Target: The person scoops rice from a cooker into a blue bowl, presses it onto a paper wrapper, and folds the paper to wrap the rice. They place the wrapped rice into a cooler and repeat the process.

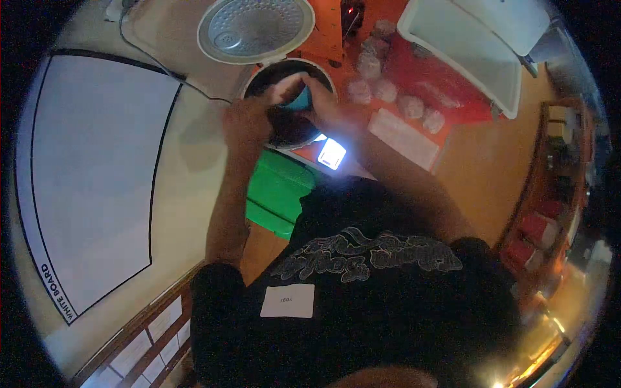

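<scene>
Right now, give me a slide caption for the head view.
Left hand and right hand over an open rice cooker, a blue object between them, wrapped bundles nearby.

Fingers [318, 89] on blue object [299, 99] over cooker [272, 71]

Small teal-blue object [299, 99], partly hidden, at the dark mouth of a round cooker [292, 131] with raised silver lid [259, 26]

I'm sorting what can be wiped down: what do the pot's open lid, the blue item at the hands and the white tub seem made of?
Lid: probably metal inside, silvery with a dimpled face. Blue item: too blurred to tell. White tub: likely plastic, smooth and pale with a moulded-looking rim.
</scene>
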`<state>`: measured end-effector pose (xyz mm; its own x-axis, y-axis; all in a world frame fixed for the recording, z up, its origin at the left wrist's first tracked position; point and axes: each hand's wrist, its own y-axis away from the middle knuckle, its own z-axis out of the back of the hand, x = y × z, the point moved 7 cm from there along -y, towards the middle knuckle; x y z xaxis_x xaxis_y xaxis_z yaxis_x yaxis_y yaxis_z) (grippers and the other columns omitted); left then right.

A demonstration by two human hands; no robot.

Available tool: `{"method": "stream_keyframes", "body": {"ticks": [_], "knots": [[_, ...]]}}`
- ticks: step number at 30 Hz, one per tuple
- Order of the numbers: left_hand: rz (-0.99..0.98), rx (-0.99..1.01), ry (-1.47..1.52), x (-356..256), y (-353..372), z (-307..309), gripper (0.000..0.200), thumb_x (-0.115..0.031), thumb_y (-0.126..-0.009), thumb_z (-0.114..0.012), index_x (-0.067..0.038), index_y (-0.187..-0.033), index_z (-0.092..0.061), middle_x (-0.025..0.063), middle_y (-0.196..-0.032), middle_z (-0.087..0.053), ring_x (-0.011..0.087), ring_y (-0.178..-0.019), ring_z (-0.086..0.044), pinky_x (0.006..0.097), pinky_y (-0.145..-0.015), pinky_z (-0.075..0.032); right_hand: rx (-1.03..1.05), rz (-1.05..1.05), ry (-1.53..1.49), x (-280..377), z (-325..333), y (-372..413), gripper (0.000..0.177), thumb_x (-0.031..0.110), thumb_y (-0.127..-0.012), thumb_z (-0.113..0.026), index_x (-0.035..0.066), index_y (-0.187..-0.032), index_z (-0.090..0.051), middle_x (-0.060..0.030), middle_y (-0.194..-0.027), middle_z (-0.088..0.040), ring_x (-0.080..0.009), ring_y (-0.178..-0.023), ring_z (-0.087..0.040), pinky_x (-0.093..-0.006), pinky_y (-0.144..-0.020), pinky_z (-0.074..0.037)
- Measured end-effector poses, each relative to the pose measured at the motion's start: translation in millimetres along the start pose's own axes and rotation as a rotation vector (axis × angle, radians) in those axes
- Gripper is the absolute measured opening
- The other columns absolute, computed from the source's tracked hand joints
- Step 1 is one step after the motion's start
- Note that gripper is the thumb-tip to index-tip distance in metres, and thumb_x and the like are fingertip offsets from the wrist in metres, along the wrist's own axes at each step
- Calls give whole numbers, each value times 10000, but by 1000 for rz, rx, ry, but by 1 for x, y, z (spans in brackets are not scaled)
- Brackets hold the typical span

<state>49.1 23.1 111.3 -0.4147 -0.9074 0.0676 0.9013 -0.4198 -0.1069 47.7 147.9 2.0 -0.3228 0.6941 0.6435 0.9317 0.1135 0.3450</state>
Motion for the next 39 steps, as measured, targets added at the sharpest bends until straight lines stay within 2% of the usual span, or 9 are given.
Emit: {"method": "stream_keyframes", "body": {"ticks": [4, 6, 12, 15, 19, 22, 28, 37, 39], "knots": [[-144, -422, 114, -13, 23, 15, 391, -108, -789, -557, -229, -1143, -673, 47, -834, -671, 279, -764, -627, 457, -671, -445, -24, -25, -77, -14, 21, -20, 444, 448, -960, -459, 96, -1216, -551, -88, -1136, -606, -238, -1026, -593, -445, -917, -466], [68, -307, -86, 6, 17, 15, 420, -99, -749, -607, -227, -1145, -665, 9, -882, -674, 232, -836, -623, 444, -814, -447, 19, -66, -154, -15, 31, -14, 446, 399, -970, -486, 53, -1250, -509, -140, -1206, -588, -245, -1143, -574, -397, -981, -470], [-30, -257, -47, 31, -22, -5, 412, -139, -777, -604, -216, -1181, -631, 74, -920, -682, 284, -904, -636, 505, -846, -417, -37, 316, 401, 4, 92, 18, 460, 439, -939, -484, 75, -1217, -536, -112, -1146, -611, -268, -1034, -616, -458, -881, -527], [5, 20, -39, 35, -49, -41, 300, -254, -807, -624, -210, -1100, -670, 96, -911, -687, 297, -941, -639, 528, -865, -403, 22, 109, -30, -1, 90, 64, 426, 406, -936, -470, 43, -1126, -587, -112, -1011, -659, -248, -915, -651, -405, -804, -561], [-84, 15, -69, 33, -78, -82, 235, -360, -819, -631, -204, -977, -709, 109, -898, -693, 303, -967, -636, 552, -897, -380, -136, -134, -252, -34, 91, 85, 409, 387, -944, -443, 42, -1083, -614, -124, -966, -673, -253, -827, -664, -389, -752, -571], [-278, -125, -24, 10, -90, -105, 223, -396, -818, -639, -201, -884, -726, 114, -867, -697, 303, -945, -648, 545, -896, -375, 4, -254, -139, -57, 100, 70, 414, 395, -940, -453, 49, -1108, -607, -139, -1000, -675, -269, -826, -670, -413, -743, -573], [-246, 144, 54, -2, -88, -153, 293, -426, -831, -619, -155, -865, -725, 117, -831, -699, 310, -842, -674, 536, -873, -374, -149, -411, -151, -91, 121, 50, 409, 399, -937, -476, 77, -1168, -579, -131, -1029, -666, -285, -865, -673, -446, -729, -577], [-250, 227, 276, -16, -61, -162, 351, -502, -874, -534, -225, -800, -736, 66, -749, -693, 300, -719, -664, 479, -711, -350, -74, -269, 2, -65, 114, 56, 437, 438, -937, -490, 57, -1120, -603, -114, -989, -678, -276, -861, -675, -448, -781, -567], [-345, 6, 309, -18, -52, -147, 320, -511, -879, -526, -286, -857, -752, 6, -740, -704, 261, -698, -665, 483, -751, -365, -74, -239, 60, -66, 117, 52, 444, 442, -939, -487, 52, -1116, -604, -114, -982, -681, -272, -853, -677, -444, -782, -567]]}}
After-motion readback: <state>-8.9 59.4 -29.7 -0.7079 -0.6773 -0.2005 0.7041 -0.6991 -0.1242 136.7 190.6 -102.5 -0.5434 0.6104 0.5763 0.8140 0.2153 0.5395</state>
